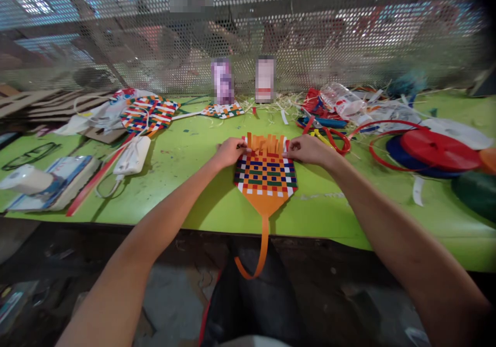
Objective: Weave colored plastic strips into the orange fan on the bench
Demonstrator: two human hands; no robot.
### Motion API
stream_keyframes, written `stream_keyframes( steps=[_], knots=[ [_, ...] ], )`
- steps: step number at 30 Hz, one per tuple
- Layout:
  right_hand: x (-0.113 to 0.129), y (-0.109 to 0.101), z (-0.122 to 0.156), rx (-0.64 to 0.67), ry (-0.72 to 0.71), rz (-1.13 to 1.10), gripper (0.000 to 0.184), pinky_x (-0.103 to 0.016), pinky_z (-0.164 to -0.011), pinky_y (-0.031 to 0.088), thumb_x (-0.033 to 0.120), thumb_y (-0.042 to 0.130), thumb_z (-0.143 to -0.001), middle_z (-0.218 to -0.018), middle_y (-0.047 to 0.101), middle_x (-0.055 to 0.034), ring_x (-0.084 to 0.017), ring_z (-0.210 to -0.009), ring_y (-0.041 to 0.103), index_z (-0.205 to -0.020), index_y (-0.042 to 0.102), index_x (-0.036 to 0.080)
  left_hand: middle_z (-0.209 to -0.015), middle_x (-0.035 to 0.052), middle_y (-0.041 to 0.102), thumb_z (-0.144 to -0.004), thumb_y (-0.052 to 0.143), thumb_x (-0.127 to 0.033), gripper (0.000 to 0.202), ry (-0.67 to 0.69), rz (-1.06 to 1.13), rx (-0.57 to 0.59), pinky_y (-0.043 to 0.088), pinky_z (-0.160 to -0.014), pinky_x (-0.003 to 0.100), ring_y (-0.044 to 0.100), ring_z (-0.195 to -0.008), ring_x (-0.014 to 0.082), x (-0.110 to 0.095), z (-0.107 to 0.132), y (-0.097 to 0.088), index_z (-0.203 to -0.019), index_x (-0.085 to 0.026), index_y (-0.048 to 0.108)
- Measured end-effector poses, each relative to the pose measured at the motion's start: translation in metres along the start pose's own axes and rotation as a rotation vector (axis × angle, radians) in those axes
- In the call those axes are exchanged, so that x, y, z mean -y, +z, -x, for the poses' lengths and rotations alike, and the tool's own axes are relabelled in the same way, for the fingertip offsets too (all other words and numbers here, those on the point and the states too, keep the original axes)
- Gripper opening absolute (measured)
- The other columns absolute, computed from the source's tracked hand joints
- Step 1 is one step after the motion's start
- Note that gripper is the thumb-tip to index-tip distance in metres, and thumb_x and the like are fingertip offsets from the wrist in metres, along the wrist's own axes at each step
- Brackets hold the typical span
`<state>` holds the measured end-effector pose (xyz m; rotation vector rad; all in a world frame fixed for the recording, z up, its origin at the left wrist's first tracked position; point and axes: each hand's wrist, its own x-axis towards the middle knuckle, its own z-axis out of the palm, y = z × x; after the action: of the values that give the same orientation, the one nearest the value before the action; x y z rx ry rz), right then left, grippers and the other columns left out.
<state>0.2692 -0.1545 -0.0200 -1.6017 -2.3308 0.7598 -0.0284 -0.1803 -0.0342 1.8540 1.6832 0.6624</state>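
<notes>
A woven fan piece (265,174) of orange, blue, green, red and white strips lies before me on the green table. Its plain orange lower end narrows to a point, and a long orange strip (264,243) hangs from there over the table's front edge. Loose orange strip ends (266,143) curl up along the far side. My left hand (232,152) pinches the upper left corner of the weave. Opposite it, my right hand (308,148) has its fingers closed at the upper right corner. Both hands' fingertips partly cover those corners.
Rolls of red ribbon (439,150), scissors (337,139) and plastic scraps lie right. Leftward are a finished woven fan (149,113), a white power strip (132,156), eyeglasses (31,155) and a white roll (27,177). Two phones (265,78) stand against the perforated metal screen (147,42).
</notes>
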Motion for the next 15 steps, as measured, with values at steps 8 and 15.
stream_keyframes(
  steps=[8, 15],
  knots=[
    [-0.0023, 0.0008, -0.0028, 0.003, -0.004, 0.017, 0.034, -0.031, -0.063, 0.039, 0.047, 0.080, -0.085, -0.069, 0.067, -0.0022, -0.016, -0.064, 0.058, -0.070, 0.064, 0.020, -0.078, 0.0025, 0.071, -0.089, 0.083, -0.039, 0.024, 0.043, 0.056, -0.052, 0.045, -0.082, 0.034, 0.063, -0.085, 0.0223, 0.0020, 0.0010, 0.0051, -0.077, -0.020, 0.074],
    [-0.0032, 0.0016, -0.0049, -0.003, -0.003, 0.042, 0.032, -0.031, -0.063, 0.038, 0.043, 0.080, -0.086, -0.069, 0.068, -0.0017, -0.017, -0.066, 0.059, -0.069, 0.064, 0.021, -0.078, 0.0022, 0.071, -0.090, 0.083, -0.038, 0.027, 0.166, 0.073, -0.134, 0.042, -0.070, 0.029, 0.060, -0.073, 0.0168, -0.0002, 0.0033, 0.0092, -0.079, -0.018, 0.070]
  ],
)
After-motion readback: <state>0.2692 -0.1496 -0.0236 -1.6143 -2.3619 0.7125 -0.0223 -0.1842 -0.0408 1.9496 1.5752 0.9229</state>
